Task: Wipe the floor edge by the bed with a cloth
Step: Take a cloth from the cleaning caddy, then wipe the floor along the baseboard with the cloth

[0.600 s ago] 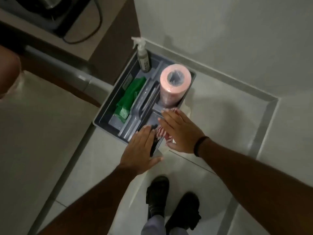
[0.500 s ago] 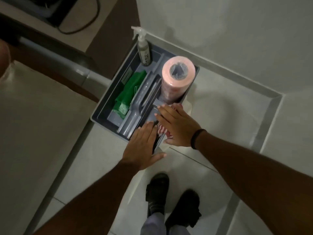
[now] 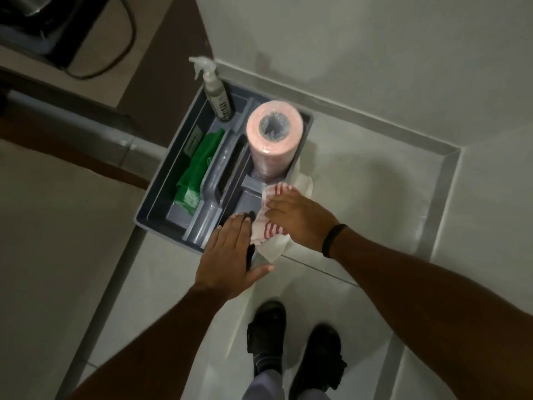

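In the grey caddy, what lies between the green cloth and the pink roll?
In the head view, the grey plastic caddy's raised central handle lies between the folded green cloth and the upright pink roll.

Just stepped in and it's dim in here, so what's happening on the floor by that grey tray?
A person stands over a grey cleaning caddy on the floor in the corner. Their right hand rests on a red-striped white cloth that lies over the caddy's near corner, seemingly picking it up, though a firm grip isn't visible. The left hand lies flat and open beside it. A spray bottle, a pink roll and green cloths sit in the caddy. No wiping yet.
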